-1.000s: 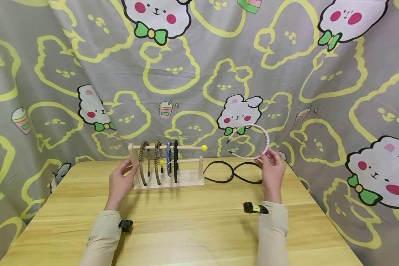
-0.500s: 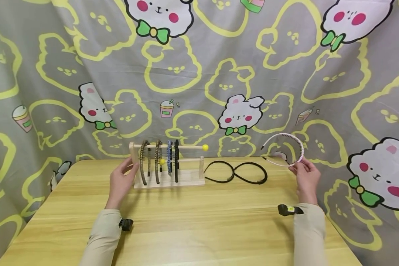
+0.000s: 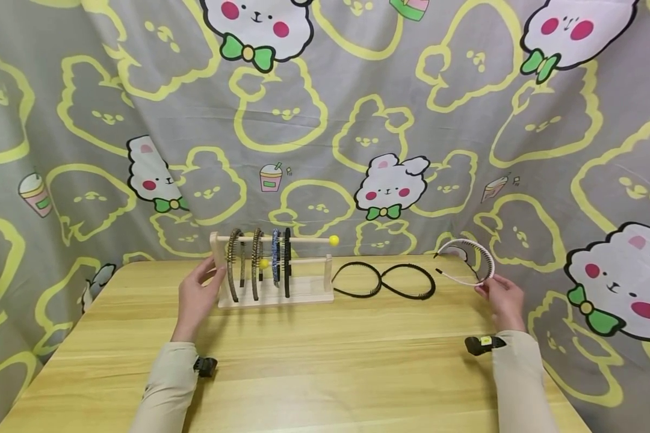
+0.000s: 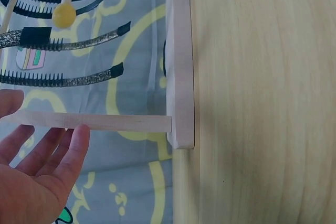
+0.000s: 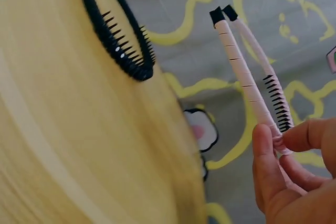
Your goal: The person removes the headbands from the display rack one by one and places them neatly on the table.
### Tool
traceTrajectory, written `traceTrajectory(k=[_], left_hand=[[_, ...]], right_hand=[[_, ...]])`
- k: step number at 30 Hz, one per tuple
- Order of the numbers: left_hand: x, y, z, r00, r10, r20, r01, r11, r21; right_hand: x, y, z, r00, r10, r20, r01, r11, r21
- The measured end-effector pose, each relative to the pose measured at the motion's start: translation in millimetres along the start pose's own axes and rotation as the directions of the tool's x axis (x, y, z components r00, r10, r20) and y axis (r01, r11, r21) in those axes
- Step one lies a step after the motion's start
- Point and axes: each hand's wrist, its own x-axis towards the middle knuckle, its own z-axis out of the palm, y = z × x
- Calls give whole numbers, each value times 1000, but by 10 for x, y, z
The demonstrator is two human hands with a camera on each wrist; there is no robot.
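Observation:
My left hand (image 3: 199,296) holds the left upright of a wooden headband stand (image 3: 311,294), thumb on one side and fingers on the other. Two glittery brown headbands (image 3: 232,270), a blue one (image 3: 275,258) and a black one (image 3: 287,270) hang on its dowel, which ends in a yellow ball (image 3: 333,240). At the far right of the table, my right hand (image 3: 504,300) pinches a pale pink headband (image 5: 242,72) by the middle of its arc. Its black-capped ends point left in the head view, and dark teeth line its inside.
Two black toothed headbands (image 3: 432,285) lie end to end on the wooden table (image 3: 325,367), right of the stand. A grey curtain (image 3: 325,138) with yellow outlines and white cartoon animals hangs behind the table and at both sides.
My right hand has carried the pale pink headband right, away from the stand, then lowered it toward the table and tilted it flatter. My left hand and the stand have stayed in place.

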Motion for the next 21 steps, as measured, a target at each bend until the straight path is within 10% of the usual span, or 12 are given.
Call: traceTrajectory(k=[21], left_hand=[[-10, -11, 12, 1000, 14, -20, -14, 1000, 12]], right_hand=[[148, 252, -147, 994, 69, -88, -81, 986, -147]])
